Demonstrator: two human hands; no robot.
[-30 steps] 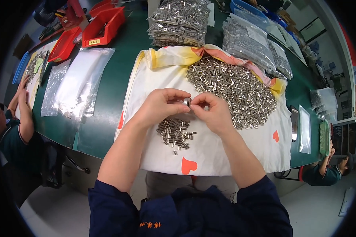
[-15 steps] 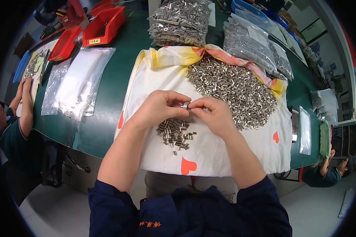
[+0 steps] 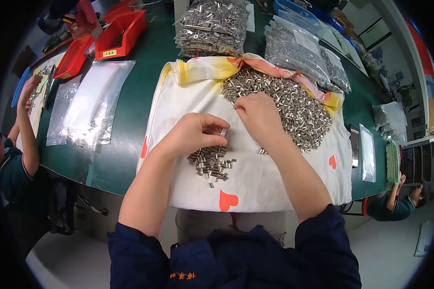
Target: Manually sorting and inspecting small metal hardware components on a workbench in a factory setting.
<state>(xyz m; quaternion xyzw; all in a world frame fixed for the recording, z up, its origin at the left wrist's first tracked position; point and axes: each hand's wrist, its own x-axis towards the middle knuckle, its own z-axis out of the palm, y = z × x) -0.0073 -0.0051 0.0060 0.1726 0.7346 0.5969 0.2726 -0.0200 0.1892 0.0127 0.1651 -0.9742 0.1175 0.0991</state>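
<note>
My left hand (image 3: 194, 133) pinches a small silvery metal sleeve (image 3: 223, 132) between thumb and fingers, just above a small heap of metal sleeves (image 3: 208, 163). To the right, my right hand (image 3: 260, 114) is at the left edge of a large pile of similar metal sleeves (image 3: 304, 113). Its fingertips are drawn together there, and what they hold, if anything, is hidden. Both piles lie on a white cloth (image 3: 255, 185) with red hearts, its yellow and pink far edge bunched up behind the large pile.
Clear bags of metal parts (image 3: 211, 29) stand beyond the cloth, with more bags (image 3: 294, 48) at the far right. Flat plastic bags (image 3: 91, 98) and red bins (image 3: 120, 36) lie on the left of the green table (image 3: 125, 125). Co-workers sit at both sides.
My right hand has parted from the left and reached forward to the large pile's edge. The left hand keeps its sleeve. The co-worker at left has raised a hand.
</note>
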